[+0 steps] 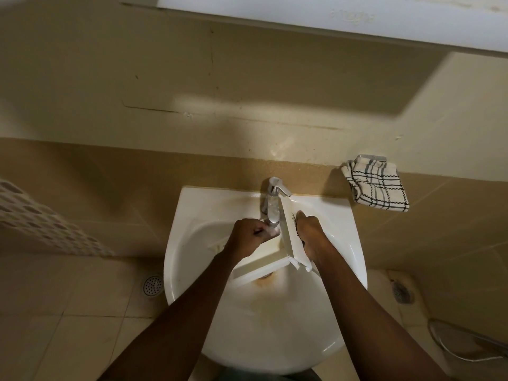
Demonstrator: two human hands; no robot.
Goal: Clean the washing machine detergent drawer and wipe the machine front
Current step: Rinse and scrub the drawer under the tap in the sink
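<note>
The white detergent drawer (292, 244) stands tilted in the white sink (275, 325), its front panel up and leaning toward the right under the chrome tap (273, 204). My right hand (309, 229) grips the drawer's front panel from the right side. My left hand (251, 237) is curled in a fist inside the drawer, just below the tap's spout; something small and pale shows at its fingertips, too small to name. The drawer's lower side wall (258, 272) lies across the drain.
A checked cloth (376, 185) hangs on a holder on the tiled wall right of the sink. A perforated laundry basket (46, 224) is at left. Floor drains (152, 285) sit on the tiles, and a hose (467, 342) lies at lower right.
</note>
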